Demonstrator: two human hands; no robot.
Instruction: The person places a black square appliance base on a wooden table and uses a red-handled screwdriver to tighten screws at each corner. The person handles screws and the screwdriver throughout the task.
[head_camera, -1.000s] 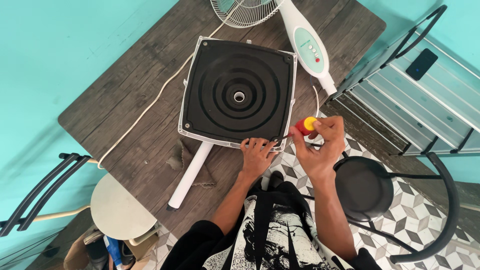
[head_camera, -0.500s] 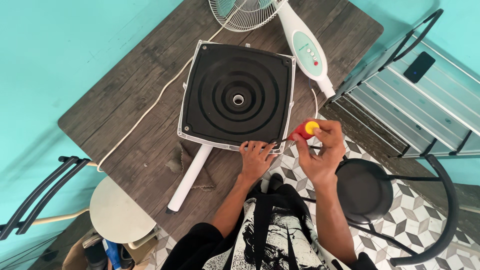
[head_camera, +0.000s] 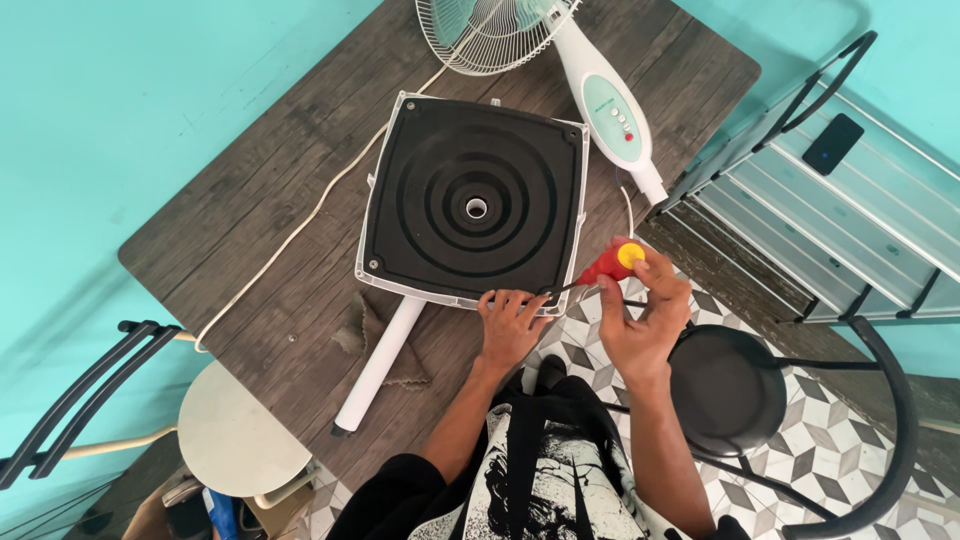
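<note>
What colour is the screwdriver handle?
Red with a yellow end cap, on the screwdriver in the right hand; head view.

- Dark wooden table (head_camera: 250, 240), bearing everything.
- Lying on it: square fan base (head_camera: 473, 203), white pole (head_camera: 382, 362), brown cloth (head_camera: 372, 330), white cord (head_camera: 300, 225).

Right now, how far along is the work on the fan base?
Already done: the fan base lies underside up on the table, with the white pole lying loose beside it. In hand: the left hand steadies the base's near corner while the right hand holds the red screwdriver there. What remains is not visible.
</note>
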